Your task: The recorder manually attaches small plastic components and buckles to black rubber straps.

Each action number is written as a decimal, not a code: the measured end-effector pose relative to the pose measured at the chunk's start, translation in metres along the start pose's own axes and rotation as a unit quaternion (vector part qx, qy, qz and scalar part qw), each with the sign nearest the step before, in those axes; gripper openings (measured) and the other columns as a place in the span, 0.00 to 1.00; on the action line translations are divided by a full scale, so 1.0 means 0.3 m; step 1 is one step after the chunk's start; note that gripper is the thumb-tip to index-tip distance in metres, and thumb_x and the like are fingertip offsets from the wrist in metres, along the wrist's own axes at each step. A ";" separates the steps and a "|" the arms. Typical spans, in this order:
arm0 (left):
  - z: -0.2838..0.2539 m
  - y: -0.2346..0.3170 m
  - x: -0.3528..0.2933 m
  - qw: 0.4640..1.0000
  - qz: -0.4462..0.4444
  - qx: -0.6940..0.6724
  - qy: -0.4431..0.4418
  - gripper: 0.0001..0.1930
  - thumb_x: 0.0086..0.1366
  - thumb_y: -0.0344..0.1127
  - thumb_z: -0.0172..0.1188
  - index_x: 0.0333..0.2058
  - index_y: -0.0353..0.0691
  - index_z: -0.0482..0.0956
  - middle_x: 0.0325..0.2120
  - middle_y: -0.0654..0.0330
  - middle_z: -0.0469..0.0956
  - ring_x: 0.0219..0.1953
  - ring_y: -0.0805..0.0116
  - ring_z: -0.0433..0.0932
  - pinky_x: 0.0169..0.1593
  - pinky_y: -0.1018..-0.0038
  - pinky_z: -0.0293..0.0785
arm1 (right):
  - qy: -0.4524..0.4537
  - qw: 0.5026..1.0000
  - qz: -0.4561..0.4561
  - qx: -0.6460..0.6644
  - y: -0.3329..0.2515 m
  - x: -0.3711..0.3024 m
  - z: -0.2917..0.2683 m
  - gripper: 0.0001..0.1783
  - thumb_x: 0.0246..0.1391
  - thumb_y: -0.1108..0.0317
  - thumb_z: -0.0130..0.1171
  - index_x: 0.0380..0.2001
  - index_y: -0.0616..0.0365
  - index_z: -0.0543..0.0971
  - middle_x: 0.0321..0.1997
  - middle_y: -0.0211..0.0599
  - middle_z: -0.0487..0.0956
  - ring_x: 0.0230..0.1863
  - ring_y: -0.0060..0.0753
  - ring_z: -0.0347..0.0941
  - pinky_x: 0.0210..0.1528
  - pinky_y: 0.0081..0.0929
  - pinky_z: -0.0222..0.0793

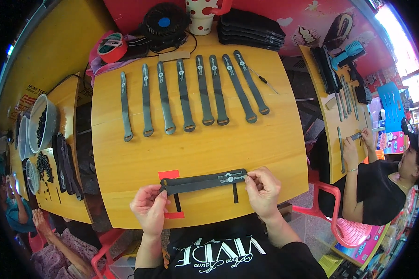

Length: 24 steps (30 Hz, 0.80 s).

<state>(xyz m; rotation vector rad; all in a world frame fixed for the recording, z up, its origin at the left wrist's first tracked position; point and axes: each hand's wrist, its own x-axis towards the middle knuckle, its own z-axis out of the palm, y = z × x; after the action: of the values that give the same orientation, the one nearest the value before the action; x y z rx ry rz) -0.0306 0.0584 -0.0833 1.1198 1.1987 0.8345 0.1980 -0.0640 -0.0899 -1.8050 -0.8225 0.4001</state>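
Near the front of the table, my hands stretch out a pair of dark grey straps (200,183) with white print, lying one over the other almost edge to edge. My left hand (150,207) pinches their left ends, where a slot shows. At the other end, the thumb and fingers of my right hand (264,190) are closed on the printed tips. Two short black strips (235,193) show beneath the straps, by red tape marks (169,174) on the table. Farther back lies a row of several similar slotted straps (184,95), fanned out side by side.
At the far edge stand a black fan (165,23), a polka-dot cup (200,17), a stack of black straps (250,30) and red tape rolls (112,48). A thin screwdriver (263,80) lies right of the row. Co-workers sit at the left and right tables (333,139).
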 end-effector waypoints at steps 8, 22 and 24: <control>-0.001 0.000 0.002 1.000 0.005 0.006 0.010 0.06 0.60 0.18 0.58 0.37 0.31 0.77 0.27 0.61 0.79 0.22 0.79 0.77 0.19 0.86 0.68 | -0.014 0.998 -0.037 -0.041 -0.001 0.008 0.000 0.07 0.47 0.87 0.61 0.26 0.65 0.76 0.23 0.35 0.72 0.20 0.22 0.69 0.20 0.19 0.62; 0.006 0.001 0.003 1.000 0.002 0.015 0.014 0.06 0.60 0.19 0.58 0.36 0.32 0.77 0.27 0.61 0.79 0.21 0.79 0.76 0.19 0.86 0.68 | -0.001 0.997 -0.062 -0.046 0.022 0.011 0.011 0.07 0.47 0.87 0.60 0.25 0.64 0.76 0.22 0.30 0.71 0.18 0.14 0.64 0.18 0.15 0.54; 0.008 0.000 0.004 1.000 0.005 0.014 0.013 0.06 0.60 0.19 0.58 0.36 0.32 0.77 0.27 0.61 0.79 0.21 0.79 0.76 0.19 0.86 0.68 | -0.002 0.997 -0.063 -0.046 0.021 0.012 0.010 0.07 0.47 0.87 0.60 0.25 0.64 0.76 0.22 0.30 0.71 0.18 0.14 0.63 0.18 0.15 0.54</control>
<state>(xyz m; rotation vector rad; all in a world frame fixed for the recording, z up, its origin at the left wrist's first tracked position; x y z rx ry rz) -0.0281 0.0591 -0.0837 1.1411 1.2297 0.8444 0.2009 -0.0606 -0.0963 -1.8263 -0.9656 0.2872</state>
